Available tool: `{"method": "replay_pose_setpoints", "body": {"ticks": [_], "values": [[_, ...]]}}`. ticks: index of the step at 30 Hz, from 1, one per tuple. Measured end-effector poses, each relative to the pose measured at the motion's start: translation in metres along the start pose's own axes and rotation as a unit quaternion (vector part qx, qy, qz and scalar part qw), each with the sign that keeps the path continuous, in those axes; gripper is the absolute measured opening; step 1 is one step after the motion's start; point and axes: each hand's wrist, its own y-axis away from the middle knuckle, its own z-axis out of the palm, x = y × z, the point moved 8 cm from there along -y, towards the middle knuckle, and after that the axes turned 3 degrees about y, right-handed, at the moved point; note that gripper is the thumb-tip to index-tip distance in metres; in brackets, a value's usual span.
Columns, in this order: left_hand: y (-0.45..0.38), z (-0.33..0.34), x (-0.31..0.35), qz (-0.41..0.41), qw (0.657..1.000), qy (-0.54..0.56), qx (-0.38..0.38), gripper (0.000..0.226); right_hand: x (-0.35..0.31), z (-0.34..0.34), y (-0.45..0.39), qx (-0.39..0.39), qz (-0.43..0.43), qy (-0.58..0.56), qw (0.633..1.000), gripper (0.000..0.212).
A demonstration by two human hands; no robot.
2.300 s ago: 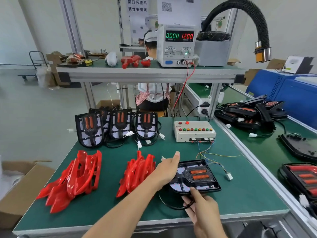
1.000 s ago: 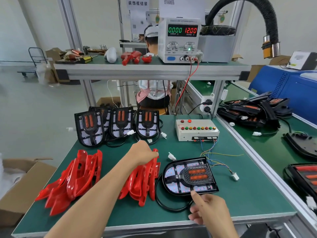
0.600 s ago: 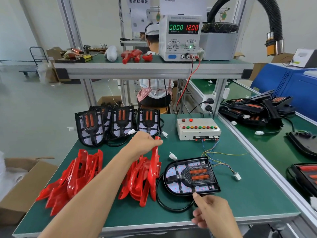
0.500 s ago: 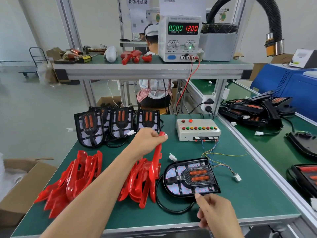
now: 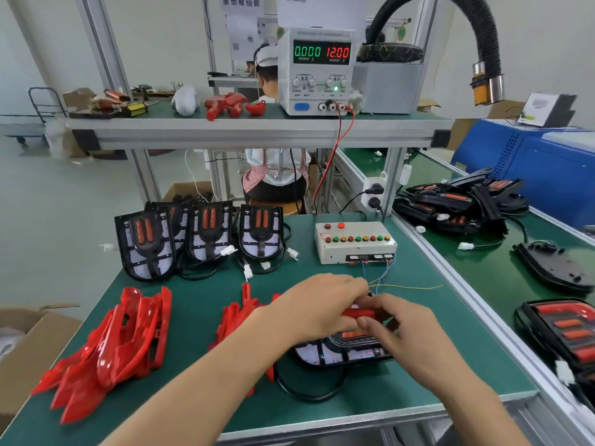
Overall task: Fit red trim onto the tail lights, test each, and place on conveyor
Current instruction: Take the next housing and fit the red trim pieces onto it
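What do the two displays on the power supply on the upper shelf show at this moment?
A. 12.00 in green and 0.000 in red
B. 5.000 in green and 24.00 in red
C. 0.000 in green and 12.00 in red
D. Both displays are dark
C: the power supply on the upper shelf reads 0.000 in green digits on the left and 12.00 in red digits on the right.

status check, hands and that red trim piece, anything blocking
Left hand and right hand both grip glossy red plastic trim piece. Trim held over flat black tail light, not seated. Nothing in the way.
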Motion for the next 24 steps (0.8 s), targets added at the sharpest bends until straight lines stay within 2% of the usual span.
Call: {"method": "replay_pose_setpoints", "body": {"ticks": [3, 5, 8, 10, 13, 16, 20, 24], "values": [[0.010, 0.003, 0.000, -0.002, 1.000, -0.008, 0.007, 0.041, 0.005, 0.003, -0.001, -0.012, -0.058, 0.036, 0.998, 0.018], [0.026, -0.004, -0.006, -0.033, 0.996, 0.030, 0.071, 0.043, 0.011, -0.003, 0.001, 0.002, -0.076, 0.020, 0.997, 0.010], [0.068, -0.016, -0.026, -0.153, 0.947, 0.133, 0.248, 0.016, 0.028, -0.004, 0.013, 0.008, -0.078, -0.029, 0.996, 0.013], [0.094, -0.005, -0.039, -0.255, 0.915, 0.126, 0.287, 0.020, 0.036, 0.005, 0.022, -0.008, -0.084, -0.046, 0.995, 0.017], [0.112, 0.029, -0.044, -0.350, 0.910, 0.105, 0.195, 0.015, 0.043, 0.014, 0.028, -0.010, -0.093, -0.031, 0.995, 0.018], [0.116, 0.050, -0.043, -0.404, 0.905, 0.062, 0.120, 0.025, 0.046, 0.019, 0.029, 0.000, -0.098, -0.006, 0.995, 0.023], [0.114, 0.063, -0.044, -0.432, 0.896, 0.062, 0.082, 0.027, 0.056, 0.021, 0.031, 0.027, -0.080, -0.013, 0.996, 0.018], [0.114, 0.072, -0.047, -0.446, 0.883, 0.126, 0.079, 0.031, 0.065, 0.025, 0.033, 0.027, -0.066, -0.003, 0.997, 0.021]]}}
